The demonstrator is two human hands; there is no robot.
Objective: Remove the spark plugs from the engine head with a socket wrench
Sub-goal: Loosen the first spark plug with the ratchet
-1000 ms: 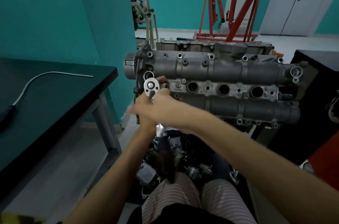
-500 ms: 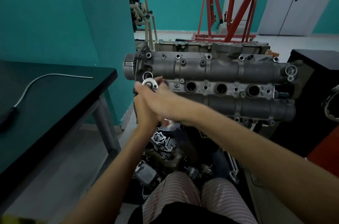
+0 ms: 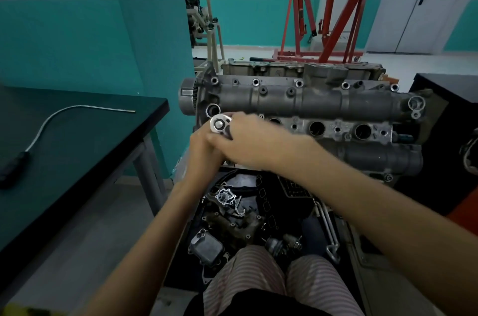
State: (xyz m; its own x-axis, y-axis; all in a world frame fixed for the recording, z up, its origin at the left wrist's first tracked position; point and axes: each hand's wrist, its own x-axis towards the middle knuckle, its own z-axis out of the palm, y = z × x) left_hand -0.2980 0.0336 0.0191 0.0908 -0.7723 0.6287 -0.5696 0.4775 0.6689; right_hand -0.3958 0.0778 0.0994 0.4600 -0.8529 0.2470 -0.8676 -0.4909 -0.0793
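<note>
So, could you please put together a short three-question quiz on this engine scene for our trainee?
1. True or false: the socket wrench sits at the leftmost plug well of the engine head.
2. How many open plug wells show to the right of the hands? A) one B) two C) three
3. What lies on the dark table at the left?

Key:
1. True. The right hand and the left hand both meet at the wrench there.
2. C; the nearest one is partly hidden by the right hand.
3. A bent metal rod with a black handle.
</note>
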